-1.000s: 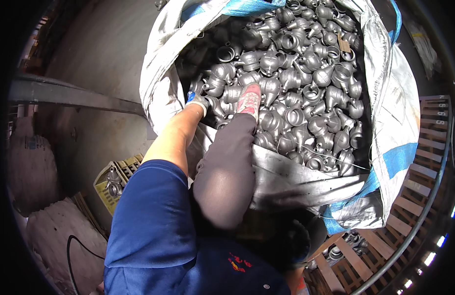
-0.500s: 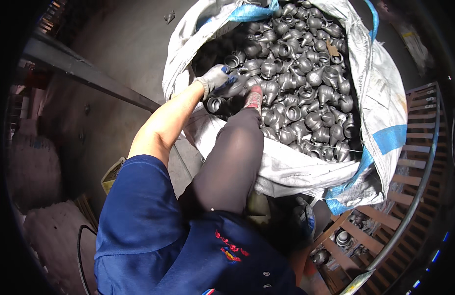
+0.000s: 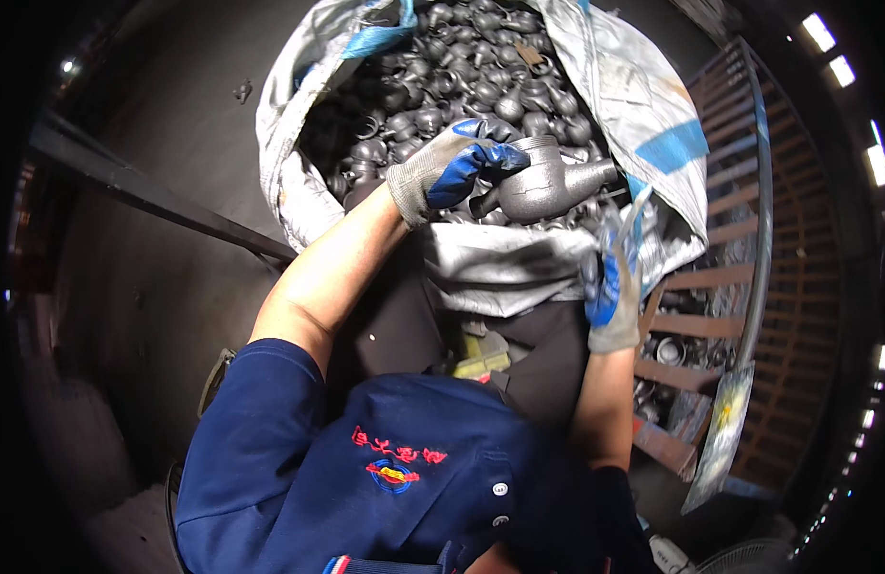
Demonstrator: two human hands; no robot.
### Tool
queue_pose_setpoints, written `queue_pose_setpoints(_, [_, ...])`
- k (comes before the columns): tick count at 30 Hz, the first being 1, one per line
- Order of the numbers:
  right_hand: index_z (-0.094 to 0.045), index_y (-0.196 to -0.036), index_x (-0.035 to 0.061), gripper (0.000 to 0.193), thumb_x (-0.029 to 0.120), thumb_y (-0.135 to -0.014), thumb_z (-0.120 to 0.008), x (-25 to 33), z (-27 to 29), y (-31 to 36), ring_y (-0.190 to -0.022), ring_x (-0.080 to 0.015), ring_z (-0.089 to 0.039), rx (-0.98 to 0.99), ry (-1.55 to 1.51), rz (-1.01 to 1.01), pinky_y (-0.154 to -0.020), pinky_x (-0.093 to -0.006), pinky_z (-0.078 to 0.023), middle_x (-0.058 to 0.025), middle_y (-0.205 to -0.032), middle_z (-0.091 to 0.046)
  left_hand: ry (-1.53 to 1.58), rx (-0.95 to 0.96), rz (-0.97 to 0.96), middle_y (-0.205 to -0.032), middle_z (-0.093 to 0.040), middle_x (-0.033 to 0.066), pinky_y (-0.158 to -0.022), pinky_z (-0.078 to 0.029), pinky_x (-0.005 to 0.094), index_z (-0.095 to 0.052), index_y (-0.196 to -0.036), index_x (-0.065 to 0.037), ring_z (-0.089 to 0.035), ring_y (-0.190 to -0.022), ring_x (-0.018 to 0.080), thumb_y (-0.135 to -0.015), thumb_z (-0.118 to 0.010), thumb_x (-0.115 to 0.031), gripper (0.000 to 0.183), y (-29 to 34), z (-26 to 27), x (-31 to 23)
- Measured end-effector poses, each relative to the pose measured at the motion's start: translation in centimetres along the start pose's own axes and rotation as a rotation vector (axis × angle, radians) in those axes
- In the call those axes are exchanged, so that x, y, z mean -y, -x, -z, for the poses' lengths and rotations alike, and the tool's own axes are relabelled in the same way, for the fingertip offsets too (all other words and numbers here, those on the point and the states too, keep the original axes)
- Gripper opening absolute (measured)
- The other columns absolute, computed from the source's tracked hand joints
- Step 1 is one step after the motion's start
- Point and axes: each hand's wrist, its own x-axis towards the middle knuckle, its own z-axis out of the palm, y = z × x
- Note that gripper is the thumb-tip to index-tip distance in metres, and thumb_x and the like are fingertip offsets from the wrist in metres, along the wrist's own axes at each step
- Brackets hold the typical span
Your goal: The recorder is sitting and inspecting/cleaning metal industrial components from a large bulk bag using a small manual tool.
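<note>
My left hand (image 3: 452, 172), in a grey glove with a blue palm, is closed on a dark grey metal casting (image 3: 548, 187). The casting has a round body, a ringed collar at the top and a tapering neck pointing right. It is held above the near rim of a large white woven sack (image 3: 500, 253). To the right of the casting, my right hand (image 3: 613, 282), gloved alike, is raised with its fingers stretched upward and apart. Those fingers are partly blurred, and I make out nothing held in them. Many similar castings (image 3: 462, 72) fill the sack.
A slatted, rust-brown metal crate (image 3: 715, 277) stands to the right, with more castings inside. A metal beam (image 3: 155, 191) crosses on the left. One loose piece (image 3: 243, 91) lies on the floor beyond it. A yellowish object (image 3: 481, 354) shows between my legs.
My left hand has come up out of the pile with a casting, toward my body. My right hand has risen from beside my leg to the sack's near rim. My leg has drawn back from the sack.
</note>
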Motion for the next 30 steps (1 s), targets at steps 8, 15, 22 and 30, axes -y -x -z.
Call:
queue_pose_setpoints(8, [-0.057, -0.094, 0.0068, 0.013, 0.011, -0.082, -0.060, 2.2, 0.0, 0.0, -0.042, -0.0014, -0.039, -0.115, 0.178, 0.198, -0.036, -0.0145, -0.028, 0.0050, -0.063, -0.048, 0.454, 0.141, 0.307, -0.090, -0.062, 0.0056, -0.070, -0.049, 0.0251, -0.059, -0.094, -0.004, -0.060, -0.081, 0.0127, -0.078, -0.059, -0.004, 0.016, 1.1, -4.6, 5.9])
queue_pose_setpoints(15, [-0.054, -0.109, 0.0022, 0.030, 0.009, -0.081, -0.060, 0.2, 2.6, -1.1, -0.043, -0.0027, -0.041, -0.077, -0.014, 0.099, -0.036, -0.0177, -0.031, 0.0034, -0.065, -0.051, 0.679, 0.160, 0.440, -0.115, -0.056, 0.0099, -0.086, -0.048, 0.0358, -0.049, -0.119, -0.006, -0.055, -0.105, 0.0231, -0.086, -0.055, -0.025, 0.039, 2.0, -5.7, 5.7])
queue_pose_setpoints(22, [-0.049, -0.115, -0.0031, 0.042, 0.002, -0.075, -0.062, -1.0, 3.1, 0.8, -0.069, -0.0097, -0.053, -0.016, 0.051, 0.160, -0.056, -0.0201, -0.044, -0.0077, -0.092, -0.057, 1.264, 0.101, 0.652, -0.104, -0.063, 0.0087, -0.077, -0.052, 0.0291, -0.055, -0.113, -0.007, -0.062, -0.092, 0.0184, -0.090, -0.050, -0.031, 0.033, 3.0, -8.5, 11.6])
queue_pose_setpoints(30, [-0.048, -0.112, -0.0103, 0.041, -0.004, -0.073, -0.058, -4.3, 3.5, -1.4, -0.091, -0.0197, -0.056, -0.105, 0.708, 0.615, -0.084, -0.0316, -0.047, -0.0137, -0.108, -0.053, 1.261, -0.136, 0.251, -0.117, -0.054, 0.0128, -0.091, -0.047, 0.0322, -0.046, -0.119, 0.000, -0.056, -0.104, 0.0192, -0.095, -0.041, -0.017, 0.030, 2.1, -6.6, 12.0])
